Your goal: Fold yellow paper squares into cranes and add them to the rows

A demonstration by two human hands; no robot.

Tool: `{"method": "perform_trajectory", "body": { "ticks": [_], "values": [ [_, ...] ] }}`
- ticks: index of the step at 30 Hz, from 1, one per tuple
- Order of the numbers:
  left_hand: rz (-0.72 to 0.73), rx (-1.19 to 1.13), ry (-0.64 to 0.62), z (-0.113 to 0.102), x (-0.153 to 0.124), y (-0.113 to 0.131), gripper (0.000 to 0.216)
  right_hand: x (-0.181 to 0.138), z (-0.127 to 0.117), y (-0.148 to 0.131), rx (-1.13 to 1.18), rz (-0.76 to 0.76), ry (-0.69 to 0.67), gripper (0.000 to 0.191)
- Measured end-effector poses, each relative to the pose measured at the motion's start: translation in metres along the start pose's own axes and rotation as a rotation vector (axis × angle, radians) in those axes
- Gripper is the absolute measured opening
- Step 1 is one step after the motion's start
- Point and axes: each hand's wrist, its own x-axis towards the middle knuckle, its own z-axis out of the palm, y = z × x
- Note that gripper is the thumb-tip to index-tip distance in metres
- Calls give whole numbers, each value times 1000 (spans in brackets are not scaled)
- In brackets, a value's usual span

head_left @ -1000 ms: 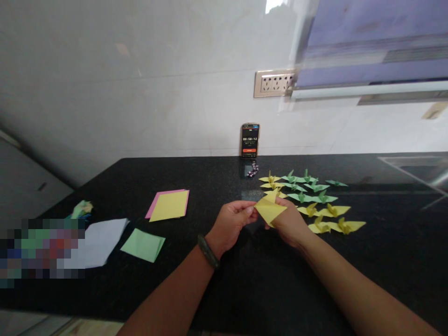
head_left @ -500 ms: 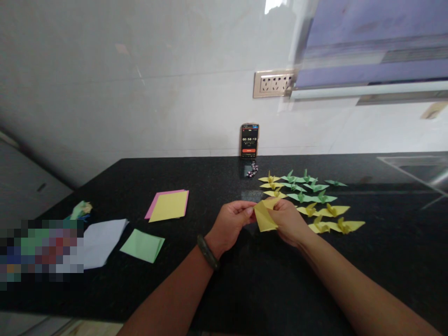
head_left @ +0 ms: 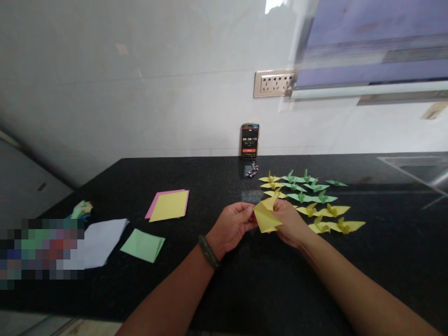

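Between my two hands is a piece of folded yellow origami paper (head_left: 266,217), raised above the dark countertop. My left hand (head_left: 234,225), with a dark bangle (head_left: 209,252) at the wrist, pinches its left edge between thumb and fingers. The right side of the paper is gripped by my right hand (head_left: 290,223), whose fingertips are partly hidden behind it. Just beyond and to the right stand several folded paper cranes, yellow ones (head_left: 332,211) nearer me and green ones (head_left: 301,197) behind.
A phone (head_left: 249,141) showing a timer leans on the wall, a beaded string (head_left: 252,170) before it. To the left lie yellow and pink paper squares (head_left: 169,206), a folded green sheet (head_left: 143,245) and white paper (head_left: 105,242). A socket panel (head_left: 273,84) is on the wall.
The yellow paper has tilted and spread somewhat, its lower corner shifting right and a point showing at the top. Both hands stay in nearly the same place.
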Motion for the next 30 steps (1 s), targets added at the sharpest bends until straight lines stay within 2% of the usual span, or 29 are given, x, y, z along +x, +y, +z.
{"method": "perform_trajectory", "body": {
  "ticks": [15, 18, 24, 30],
  "values": [
    [-23, -50, -34, 1, -1, 0, 19, 0, 1, -2, -34, -8, 59, 30],
    [-37, -57, -25, 0, 0, 0, 17, 1, -1, 0, -66, -18, 45, 25],
    [-83, 2, -1, -2, 1, 1, 22, 3, -12, 4, -268, -104, 9, 20],
    [-230, 0, 32, -4, 0, 5, 25, 3, -20, -1, -446, -206, -63, 25]
  ]
}}
